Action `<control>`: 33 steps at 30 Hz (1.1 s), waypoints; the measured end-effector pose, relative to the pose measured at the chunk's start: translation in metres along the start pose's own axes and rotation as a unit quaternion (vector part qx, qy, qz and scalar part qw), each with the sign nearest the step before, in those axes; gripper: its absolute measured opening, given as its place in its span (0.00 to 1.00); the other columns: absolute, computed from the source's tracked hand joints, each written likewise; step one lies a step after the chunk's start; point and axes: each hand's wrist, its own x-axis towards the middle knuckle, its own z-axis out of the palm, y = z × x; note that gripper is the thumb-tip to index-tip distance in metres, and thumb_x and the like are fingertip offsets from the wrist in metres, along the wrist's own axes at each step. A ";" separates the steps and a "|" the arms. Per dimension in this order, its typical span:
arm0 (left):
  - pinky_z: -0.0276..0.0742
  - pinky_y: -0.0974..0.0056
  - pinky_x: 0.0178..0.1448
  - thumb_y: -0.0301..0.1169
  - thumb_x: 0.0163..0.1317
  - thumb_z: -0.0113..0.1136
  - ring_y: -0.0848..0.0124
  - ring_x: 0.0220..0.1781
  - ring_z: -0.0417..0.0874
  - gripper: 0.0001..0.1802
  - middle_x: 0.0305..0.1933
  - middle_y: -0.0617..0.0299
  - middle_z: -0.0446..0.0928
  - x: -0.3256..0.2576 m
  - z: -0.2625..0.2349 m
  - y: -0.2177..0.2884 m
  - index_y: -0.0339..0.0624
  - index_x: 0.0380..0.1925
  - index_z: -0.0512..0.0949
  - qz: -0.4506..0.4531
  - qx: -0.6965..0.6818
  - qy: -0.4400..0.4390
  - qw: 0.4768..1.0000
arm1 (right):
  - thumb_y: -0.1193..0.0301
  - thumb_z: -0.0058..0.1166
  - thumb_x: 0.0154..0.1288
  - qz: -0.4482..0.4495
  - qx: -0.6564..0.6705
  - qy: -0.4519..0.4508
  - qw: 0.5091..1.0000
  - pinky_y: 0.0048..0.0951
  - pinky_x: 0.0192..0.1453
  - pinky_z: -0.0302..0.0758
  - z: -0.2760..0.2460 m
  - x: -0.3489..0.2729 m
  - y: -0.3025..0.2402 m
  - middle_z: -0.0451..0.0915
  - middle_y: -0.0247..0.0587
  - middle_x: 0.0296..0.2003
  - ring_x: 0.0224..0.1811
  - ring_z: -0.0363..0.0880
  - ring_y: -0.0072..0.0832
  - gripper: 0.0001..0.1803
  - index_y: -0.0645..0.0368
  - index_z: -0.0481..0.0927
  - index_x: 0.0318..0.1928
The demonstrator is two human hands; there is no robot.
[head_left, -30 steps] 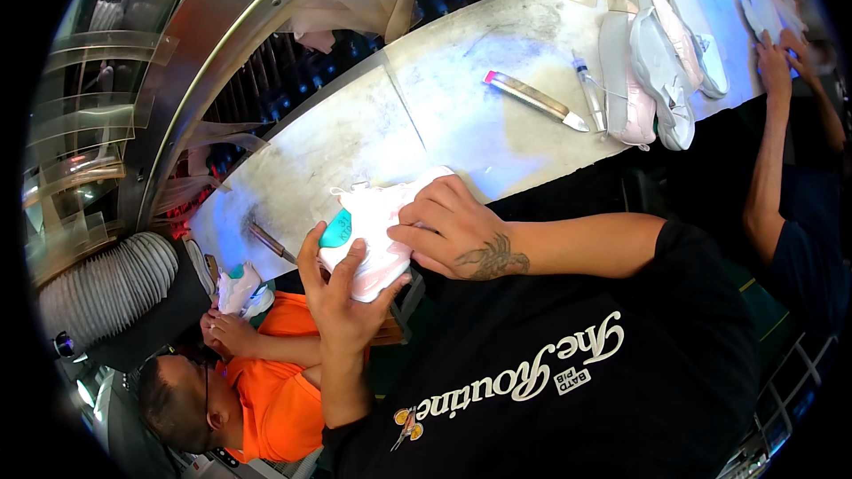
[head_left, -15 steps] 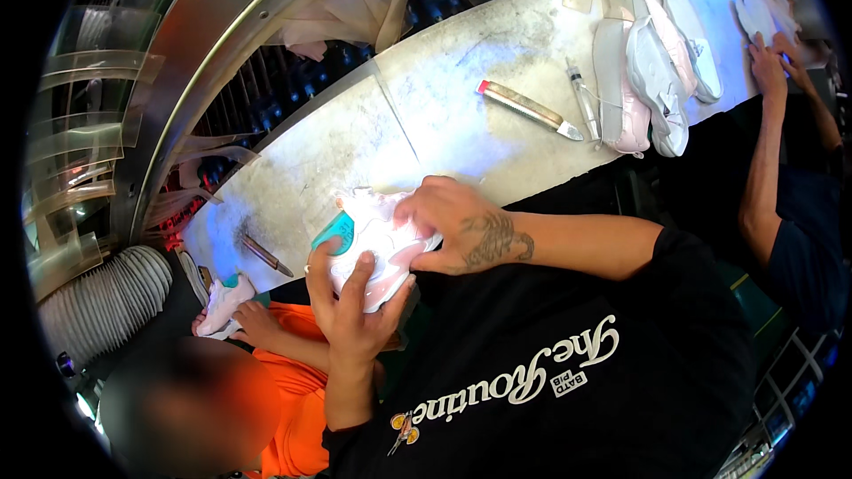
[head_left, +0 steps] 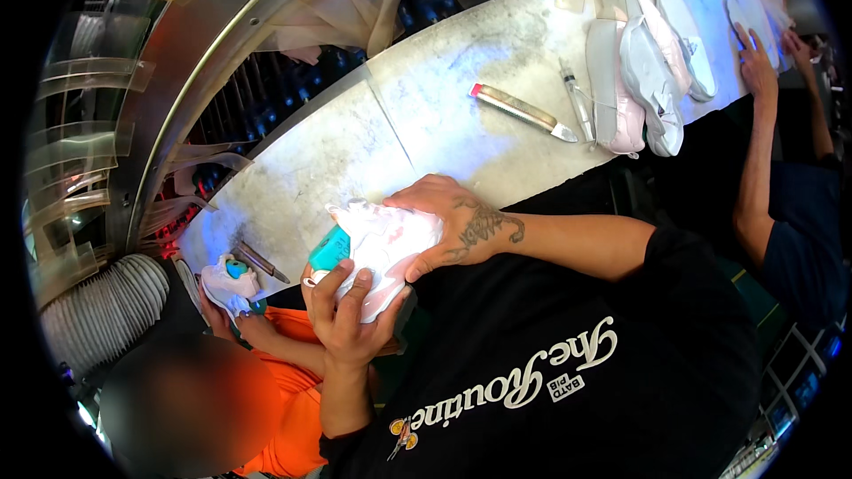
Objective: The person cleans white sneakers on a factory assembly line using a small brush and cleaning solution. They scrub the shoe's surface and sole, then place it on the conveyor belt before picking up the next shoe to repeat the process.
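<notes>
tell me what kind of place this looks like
Probably a shoe factory line. Both hands, left hand and right hand, grip a white shoe on a teal last; more white shoes lie on the long workbench, with co-workers alongside.

both hands, left hand and right hand, gripping a white-and-pink shoe with teal insert, pale marbled counter, metal knife with red end

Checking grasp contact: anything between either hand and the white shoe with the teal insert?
Nothing visible. The left hand grips the white shoe from below and the right hand presses on its top, both in direct contact above the worktable edge.
</notes>
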 end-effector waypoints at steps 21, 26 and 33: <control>0.78 0.38 0.68 0.37 0.43 0.92 0.47 0.58 0.84 0.33 0.60 0.49 0.82 0.008 -0.004 0.020 0.42 0.50 0.87 0.012 0.031 -0.015 0.999 | 0.35 0.74 0.61 0.111 -0.038 -0.028 0.993 0.59 0.83 0.57 0.004 -0.010 -0.028 0.75 0.61 0.67 0.74 0.70 0.53 0.56 0.62 0.69 0.76; 0.79 0.41 0.68 0.39 0.41 0.94 0.44 0.61 0.83 0.41 0.64 0.46 0.80 0.017 -0.002 0.022 0.43 0.57 0.83 0.030 0.027 -0.018 0.999 | 0.37 0.73 0.64 0.078 -0.024 0.007 0.997 0.65 0.87 0.46 0.009 -0.019 -0.027 0.72 0.59 0.73 0.80 0.66 0.55 0.58 0.63 0.64 0.79; 0.77 0.42 0.75 0.47 0.44 0.95 0.39 0.77 0.73 0.67 0.79 0.32 0.66 0.028 0.020 0.038 0.44 0.79 0.61 0.026 -0.010 0.085 0.996 | 0.30 0.76 0.56 0.135 0.069 -0.026 0.988 0.55 0.87 0.55 -0.020 -0.022 -0.033 0.71 0.63 0.73 0.77 0.67 0.56 0.69 0.64 0.59 0.82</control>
